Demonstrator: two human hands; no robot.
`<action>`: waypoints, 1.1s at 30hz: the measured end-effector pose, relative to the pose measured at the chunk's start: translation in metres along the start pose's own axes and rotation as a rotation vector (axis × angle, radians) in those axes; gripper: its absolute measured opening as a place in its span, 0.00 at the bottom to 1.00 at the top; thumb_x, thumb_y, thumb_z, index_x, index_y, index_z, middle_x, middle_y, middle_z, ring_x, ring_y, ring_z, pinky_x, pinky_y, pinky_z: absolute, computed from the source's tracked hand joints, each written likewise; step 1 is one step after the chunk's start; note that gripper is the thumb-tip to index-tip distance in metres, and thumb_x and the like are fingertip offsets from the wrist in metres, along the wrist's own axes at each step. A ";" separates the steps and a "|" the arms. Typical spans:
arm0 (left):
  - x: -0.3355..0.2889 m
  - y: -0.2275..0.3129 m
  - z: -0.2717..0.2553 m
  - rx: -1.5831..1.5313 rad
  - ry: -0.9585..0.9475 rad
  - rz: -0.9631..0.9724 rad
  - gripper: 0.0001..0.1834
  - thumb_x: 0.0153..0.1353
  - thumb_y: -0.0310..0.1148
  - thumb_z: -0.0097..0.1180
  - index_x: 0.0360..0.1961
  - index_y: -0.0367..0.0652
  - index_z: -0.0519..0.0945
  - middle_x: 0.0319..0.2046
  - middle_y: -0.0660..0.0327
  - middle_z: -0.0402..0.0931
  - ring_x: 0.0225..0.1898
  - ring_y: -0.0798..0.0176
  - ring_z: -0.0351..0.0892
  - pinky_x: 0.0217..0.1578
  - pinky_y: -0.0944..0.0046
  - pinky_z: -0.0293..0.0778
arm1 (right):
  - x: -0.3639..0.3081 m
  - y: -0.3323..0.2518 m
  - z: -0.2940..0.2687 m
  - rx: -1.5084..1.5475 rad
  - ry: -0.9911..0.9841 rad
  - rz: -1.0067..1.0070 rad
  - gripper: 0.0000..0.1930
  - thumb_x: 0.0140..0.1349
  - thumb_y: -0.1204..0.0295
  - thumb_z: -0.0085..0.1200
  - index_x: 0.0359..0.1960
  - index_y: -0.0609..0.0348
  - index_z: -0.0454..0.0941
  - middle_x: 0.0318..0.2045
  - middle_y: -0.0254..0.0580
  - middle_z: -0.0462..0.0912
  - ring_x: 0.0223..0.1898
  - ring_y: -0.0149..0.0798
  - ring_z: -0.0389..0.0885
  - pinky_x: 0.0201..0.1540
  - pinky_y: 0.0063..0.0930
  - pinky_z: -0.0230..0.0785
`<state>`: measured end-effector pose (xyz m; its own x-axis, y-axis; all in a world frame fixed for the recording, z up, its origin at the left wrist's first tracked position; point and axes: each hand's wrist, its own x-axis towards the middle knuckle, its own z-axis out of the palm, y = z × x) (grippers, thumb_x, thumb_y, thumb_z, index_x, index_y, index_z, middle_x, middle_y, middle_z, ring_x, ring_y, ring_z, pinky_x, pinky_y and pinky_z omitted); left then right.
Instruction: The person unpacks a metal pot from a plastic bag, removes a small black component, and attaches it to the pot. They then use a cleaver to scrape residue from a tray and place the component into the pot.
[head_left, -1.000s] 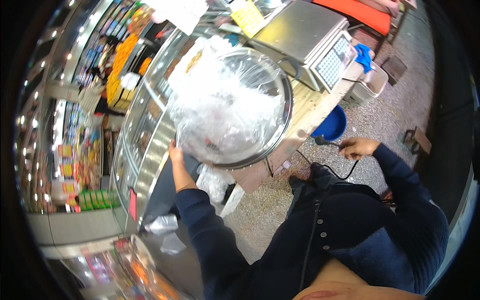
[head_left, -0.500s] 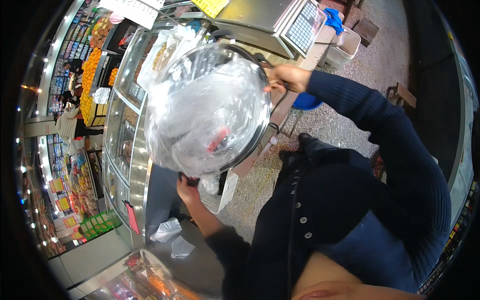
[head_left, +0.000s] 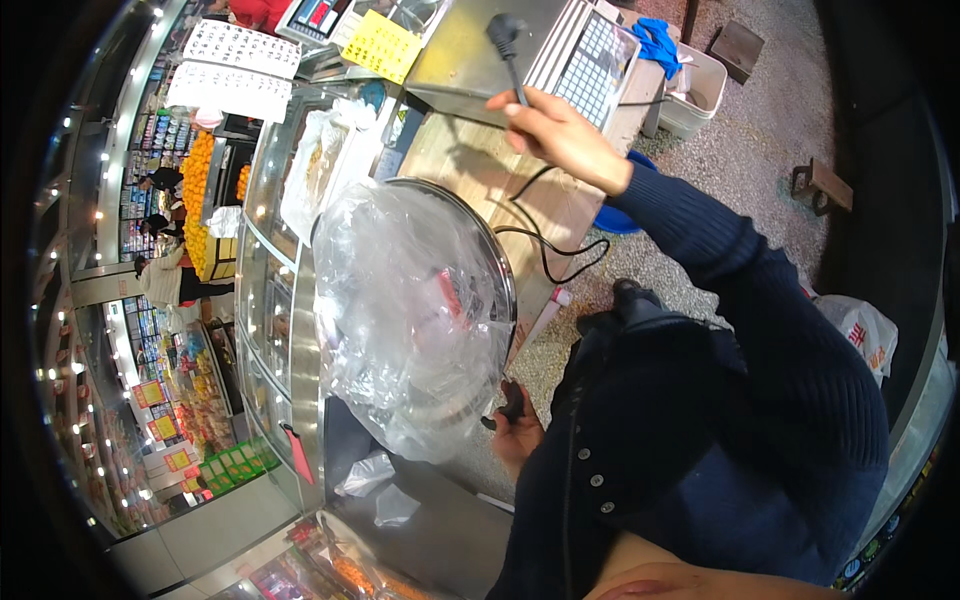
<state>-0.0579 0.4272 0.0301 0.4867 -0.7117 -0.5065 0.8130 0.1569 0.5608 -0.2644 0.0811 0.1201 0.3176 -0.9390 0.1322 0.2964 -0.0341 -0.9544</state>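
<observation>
A black power cord (head_left: 517, 78) is pinched in my right hand (head_left: 560, 135), its black plug (head_left: 503, 32) standing out beyond the fingers. From there the cord droops onto the wooden counter (head_left: 470, 150) and loops beside a wide round pan with a dark rim (head_left: 508, 265). Crumpled clear plastic (head_left: 400, 330) covers most of the pan, hiding its inside; something red (head_left: 450, 293) shows through. Close to the pan's near side, my left hand (head_left: 517, 437) is closed on a small black piece (head_left: 508, 403) whose kind I cannot make out.
A scale with a keypad (head_left: 590, 75) stands beyond my right hand. Glass display cases (head_left: 270, 250) run along the left. A white bin (head_left: 700, 95), a blue tub (head_left: 615, 212) and a wooden stool (head_left: 822, 187) are on the floor. Plastic scraps (head_left: 365, 473) lie on the dark surface.
The pan with its plastic has come down onto the counter. My right hand has left its rim and raised the cord; my left hand has drawn back toward me with the black piece.
</observation>
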 end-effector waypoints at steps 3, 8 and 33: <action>0.001 -0.006 0.023 -0.153 -0.059 -0.147 0.29 0.66 0.39 0.42 0.59 0.26 0.57 0.58 0.41 0.61 0.63 0.45 0.57 0.63 0.50 0.60 | -0.007 -0.058 -0.018 -0.096 -0.036 -0.153 0.17 0.70 0.62 0.36 0.52 0.57 0.71 0.18 0.23 0.63 0.15 0.17 0.54 0.17 0.13 0.45; 0.003 -0.007 0.021 -0.292 0.087 -0.247 0.31 0.66 0.45 0.41 0.60 0.28 0.56 0.59 0.42 0.59 0.63 0.44 0.58 0.61 0.51 0.63 | 0.032 -0.153 -0.005 -0.647 -0.001 -0.911 0.15 0.66 0.62 0.42 0.41 0.59 0.77 0.17 0.32 0.70 0.18 0.25 0.67 0.22 0.19 0.60; 0.022 0.115 0.097 0.828 -0.105 0.442 0.18 0.65 0.35 0.46 0.47 0.30 0.72 0.41 0.49 0.75 0.41 0.54 0.77 0.46 0.57 0.72 | 0.381 0.023 0.134 -1.548 -0.581 -0.687 0.09 0.53 0.69 0.52 0.30 0.60 0.80 0.29 0.49 0.81 0.35 0.50 0.81 0.39 0.41 0.72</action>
<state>0.0154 0.3635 0.1470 0.6323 -0.7685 -0.0974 0.0564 -0.0797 0.9952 -0.0161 -0.2315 0.1841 0.8593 -0.4022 0.3159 -0.4224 -0.9064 -0.0050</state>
